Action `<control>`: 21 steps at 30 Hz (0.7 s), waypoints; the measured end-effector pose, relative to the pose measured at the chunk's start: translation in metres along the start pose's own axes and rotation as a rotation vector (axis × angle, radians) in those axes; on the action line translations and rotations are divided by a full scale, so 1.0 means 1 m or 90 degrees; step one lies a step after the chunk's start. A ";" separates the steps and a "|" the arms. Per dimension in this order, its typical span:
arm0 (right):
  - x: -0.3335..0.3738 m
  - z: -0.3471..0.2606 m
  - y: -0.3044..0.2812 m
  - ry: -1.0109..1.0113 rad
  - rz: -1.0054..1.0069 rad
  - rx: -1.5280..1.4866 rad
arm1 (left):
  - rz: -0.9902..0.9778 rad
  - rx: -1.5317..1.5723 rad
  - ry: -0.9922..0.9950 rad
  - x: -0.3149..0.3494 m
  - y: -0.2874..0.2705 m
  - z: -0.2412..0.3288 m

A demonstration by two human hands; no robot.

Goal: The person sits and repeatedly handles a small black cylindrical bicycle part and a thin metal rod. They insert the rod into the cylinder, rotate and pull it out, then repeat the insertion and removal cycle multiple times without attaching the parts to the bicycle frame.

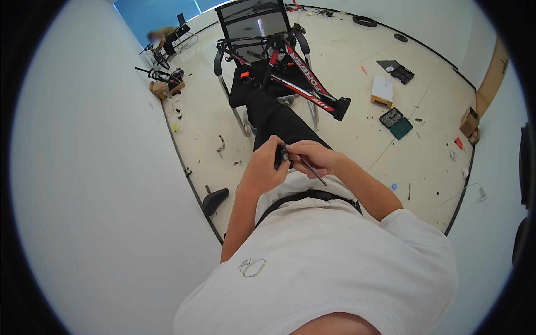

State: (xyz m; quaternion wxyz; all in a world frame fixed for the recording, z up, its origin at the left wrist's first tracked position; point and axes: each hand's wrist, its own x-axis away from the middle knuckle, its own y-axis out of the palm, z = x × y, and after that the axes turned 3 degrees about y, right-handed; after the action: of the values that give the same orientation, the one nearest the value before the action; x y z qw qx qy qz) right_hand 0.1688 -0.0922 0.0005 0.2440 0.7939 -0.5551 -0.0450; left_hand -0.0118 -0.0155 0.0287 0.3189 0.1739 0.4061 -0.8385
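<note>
In front of my lap both hands are close together. My left hand (264, 167) is closed around a small dark metal fitting (284, 154) with a ringed, cylindrical end. Beside it my right hand (316, 156) grips a thin grey metal rod (315, 174), which slants down to the right. Whether rod and fitting are joined is hidden by my fingers. Beyond my hands, a red, black and white bicycle frame (304, 70) rests across a black office chair (254, 22), and one of my legs (279, 118) extends up to the seat.
On the floor to the right lie an opened green tool case (401, 128), a white-and-yellow box (382, 89) and a black case (402, 74). A bicycle saddle (215, 201) sits by the left wall. Another person (162, 36) is at the far left. Tyres (364, 21) lie at the back.
</note>
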 end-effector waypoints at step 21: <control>0.016 -0.029 -0.026 -0.080 0.141 0.268 | -0.016 0.312 -0.117 0.005 0.006 -0.022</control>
State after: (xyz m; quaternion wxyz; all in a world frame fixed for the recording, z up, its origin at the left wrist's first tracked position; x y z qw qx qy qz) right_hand 0.2071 -0.0904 0.0178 0.0419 0.7572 -0.6500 0.0493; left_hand -0.0111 -0.0027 0.0087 0.2923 0.1636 0.1624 -0.9281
